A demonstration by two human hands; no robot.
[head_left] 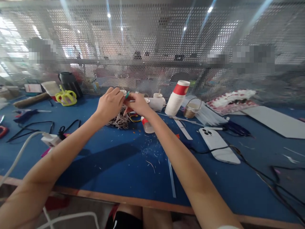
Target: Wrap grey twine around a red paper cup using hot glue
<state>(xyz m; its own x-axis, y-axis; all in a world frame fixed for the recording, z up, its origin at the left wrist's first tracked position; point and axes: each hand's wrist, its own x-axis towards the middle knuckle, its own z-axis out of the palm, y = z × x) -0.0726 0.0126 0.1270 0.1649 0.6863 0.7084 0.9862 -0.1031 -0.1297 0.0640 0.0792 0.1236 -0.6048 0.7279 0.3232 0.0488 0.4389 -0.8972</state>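
Above a blue worktable [107,165], the left hand [110,104] and right hand [137,104] meet, fingertips pinched together on a small green strip [127,94]. Just below lies a tangle of grey cord [119,121]; a stack of paper cups [177,98] stands nearby, right.

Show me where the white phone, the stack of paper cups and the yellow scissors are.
white phone [218,144], head view, middle of its back.
stack of paper cups [176,98], head view, white side wall.
yellow scissors [66,97], head view, handle loops.
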